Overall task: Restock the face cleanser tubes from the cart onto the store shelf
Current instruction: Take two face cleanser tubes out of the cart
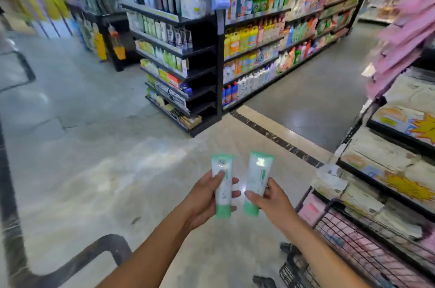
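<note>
**Q:** How are the hands engaged?

**A:** Both are occupied. A white face cleanser tube (222,185) is gripped by the left hand (204,197), with the thumb laid across its front and the fingertips shown at its right edge. A second tube (258,178) is gripped at its lower half by the right hand (270,199), between thumb and fingers.

**Q:** Where are the tubes located?

**A:** Both are held side by side over the floor (106,170), close together but not touching. The green caps are pointed down and the crimped ends up. The cart (327,211) is seen at the lower right, beside the right forearm. The black shelf unit (202,90), stocked with tubes and bottles, is seen well ahead of the hands. Much of the surroundings is blurred.
</note>
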Tool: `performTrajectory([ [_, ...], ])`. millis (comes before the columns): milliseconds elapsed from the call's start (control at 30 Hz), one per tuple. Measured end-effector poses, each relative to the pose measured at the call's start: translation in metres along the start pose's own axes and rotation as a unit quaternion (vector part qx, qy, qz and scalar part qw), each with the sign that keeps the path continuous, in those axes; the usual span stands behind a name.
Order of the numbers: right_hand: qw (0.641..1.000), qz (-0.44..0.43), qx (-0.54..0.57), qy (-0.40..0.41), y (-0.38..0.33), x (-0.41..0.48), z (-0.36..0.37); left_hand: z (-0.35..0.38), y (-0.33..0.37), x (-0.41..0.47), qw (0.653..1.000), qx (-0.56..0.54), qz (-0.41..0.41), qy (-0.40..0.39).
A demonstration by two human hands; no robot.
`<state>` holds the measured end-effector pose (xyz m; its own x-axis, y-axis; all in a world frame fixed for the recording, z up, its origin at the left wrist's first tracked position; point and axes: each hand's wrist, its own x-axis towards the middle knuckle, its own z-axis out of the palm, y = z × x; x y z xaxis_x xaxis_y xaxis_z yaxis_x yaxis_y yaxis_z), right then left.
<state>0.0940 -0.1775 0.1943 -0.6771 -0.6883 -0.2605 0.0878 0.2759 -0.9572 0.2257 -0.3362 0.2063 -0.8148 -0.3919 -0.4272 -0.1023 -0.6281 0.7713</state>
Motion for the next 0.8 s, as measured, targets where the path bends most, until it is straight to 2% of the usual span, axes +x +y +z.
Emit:
performTrajectory([
  [267, 0.99, -0.01, 0.066, -0.126, -0.061, 0.062, 0.134, -0.098, 0.087, -0.031, 0.992, 0.012, 0.11, 0.06],
  [367, 0.985, -0.024, 0.05, -0.162, -0.083, 0.097, 0.177, -0.132, 0.116, -0.028, 0.985, 0.021, 0.153, 0.08],
  [667, 0.964, -0.057, 0.057, -0.255, -0.163, 0.233, 0.3, -0.244, 0.224, 0.029, 0.951, 0.062, 0.241, 0.182],
  [800, 0.952, -0.069, 0.051, -0.292, -0.192, 0.298, 0.358, -0.291, 0.275, 0.056, 0.938, 0.045, 0.261, 0.226],
])
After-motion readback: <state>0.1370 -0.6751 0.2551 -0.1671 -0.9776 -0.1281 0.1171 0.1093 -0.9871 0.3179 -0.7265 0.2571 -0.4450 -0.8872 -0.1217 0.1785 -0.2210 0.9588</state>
